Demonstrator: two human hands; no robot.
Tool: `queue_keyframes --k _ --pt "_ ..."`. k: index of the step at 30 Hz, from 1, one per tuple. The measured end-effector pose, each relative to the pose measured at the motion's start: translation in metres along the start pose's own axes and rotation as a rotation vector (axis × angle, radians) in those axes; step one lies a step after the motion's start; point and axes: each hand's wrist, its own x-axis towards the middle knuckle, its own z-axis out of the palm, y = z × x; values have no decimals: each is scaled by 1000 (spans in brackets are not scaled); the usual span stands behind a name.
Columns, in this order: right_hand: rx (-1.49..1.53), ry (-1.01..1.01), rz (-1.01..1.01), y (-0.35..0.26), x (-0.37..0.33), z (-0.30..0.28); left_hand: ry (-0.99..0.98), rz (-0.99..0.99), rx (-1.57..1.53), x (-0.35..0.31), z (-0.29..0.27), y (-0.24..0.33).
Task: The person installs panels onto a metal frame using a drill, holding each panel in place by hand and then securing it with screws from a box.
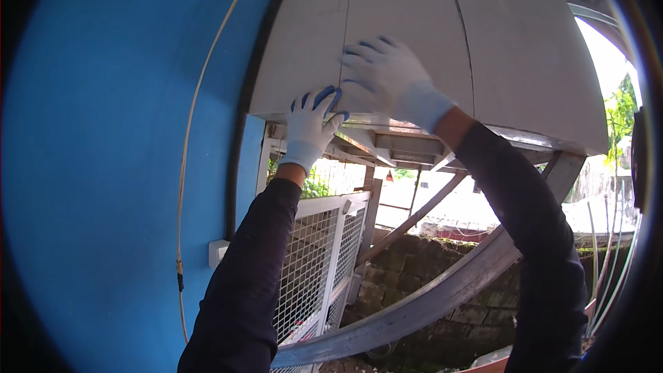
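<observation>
Both my hands wear white gloves with blue fingertips. My left hand [312, 128] rests at the bottom edge of a pale grey panel [407, 7], beside the lower end of a thin vertical seam. Its fingers are spread and slightly bent, with the thumb held apart; no object shows in it. Higher and to the right, my right hand [394, 76] is stretched out flat in front of the panel, fingers apart and reaching toward the same seam. Motion blurs that hand, so I cannot tell whether it touches the surface.
A blue wall [117, 166] fills the left, with a hanging cable [190, 124] and a small white box [218, 253]. Below are metal framing [407, 145], a white mesh gate [311, 255], a curved grey beam [428, 290] and a block wall [476, 311].
</observation>
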Motion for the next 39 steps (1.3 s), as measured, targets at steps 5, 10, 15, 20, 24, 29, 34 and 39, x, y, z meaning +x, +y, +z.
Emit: queue_keyframes --k 5,10,15,20,24,29,34,39 --pt "49 -31 -46 -34 96 40 -34 -28 54 2 2 -2" --pt "-91 14 -89 -7 132 78 23 33 -67 5 2 2" --pt "-241 -357 344 60 82 97 57 29 -70 -4 2 -11" --pt "-185 -466 298 40 123 81 78 39 -70 0 7 -12" --pt "-264 -4 -40 18 143 93 58 39 -69 1 3 -19" --pt "-257 101 -44 4 152 103 72 55 -77 3 2 -16" --pt "-246 -124 110 -6 160 92 84 61 -73 3 -1 -11" --pt "-155 -215 110 -24 178 78 52 35 -58 1 4 -22"
